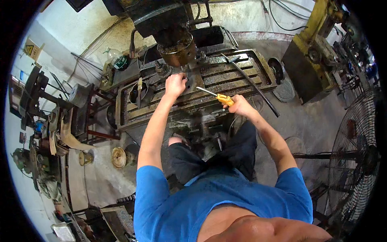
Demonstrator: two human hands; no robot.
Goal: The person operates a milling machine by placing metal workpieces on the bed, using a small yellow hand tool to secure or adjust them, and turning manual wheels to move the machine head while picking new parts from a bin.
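Standing close against the oily, slotted steel machine table [225, 76], you have both arms stretched out over it, hands apart and each busy with its own thing. Your right hand [241, 105] is closed around the yellow plastic handle of a screwdriver [219, 97], whose thin metal shaft runs left and away toward the middle of the table, so the tip can get in beside the work without your knuckles crowding it. Your left hand [175, 84] is curled on a small grey metal piece [188, 82] sitting on the table just under the dark round spindle head [177, 50], likely to steady it; whether the fingers truly clamp it or only rest on it I cannot tell. The screwdriver tip ends just right of that hand. A long dark metal bar [252, 82] lies loose across the right part of the table, running from far to near, out of your way yet within reach. A large wire-caged fan [354, 157] stands near you on the right.
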